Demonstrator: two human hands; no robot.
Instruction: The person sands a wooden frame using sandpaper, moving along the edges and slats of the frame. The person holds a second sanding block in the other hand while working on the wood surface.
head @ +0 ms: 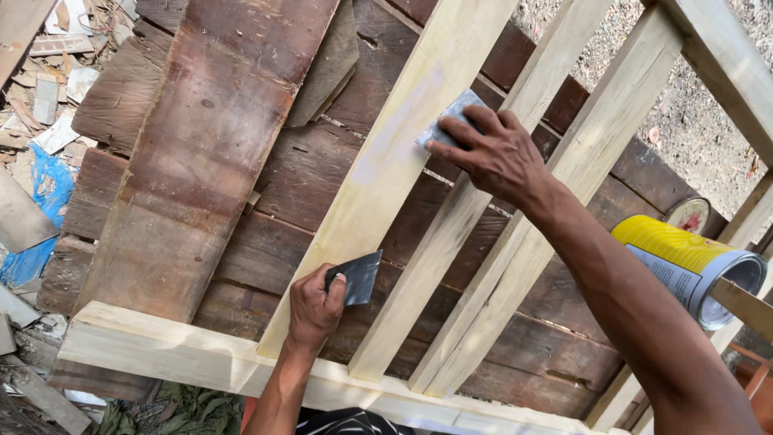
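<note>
Pale, freshly cut timber forms a slatted wooden frame (451, 242) that fills the middle of the head view: several light slats run diagonally from a cross rail at the bottom toward the upper right. Right hand (491, 153), fingers spread flat, presses a small grey putty scraper blade (445, 121) against the side of the leftmost slat, where a whitish smear of filler shows on the wood just beside the blade. Left hand (316, 306) grips a second dark grey, flat scraper blade (358, 276) between thumb and curled fingers; this blade is held close to the same slat, lower down, near the bottom cross rail, and whether it touches the wood cannot be told. Both forearms enter from the lower edge, the right one crossing over two of the slats. Behind the frame lie dark brown, weathered wooden planks (209, 137), stacked flat and overlapping. An open yellow metal tin with a white label (684, 258) lies tilted on its side at the right, behind an outer frame member, its mouth facing right. Near it, higher up, rests a round tin lid (688, 215). Scrap wood and blue debris (40, 193) litter the ground at the left; bare gravel (692, 105) shows at the upper right.
</note>
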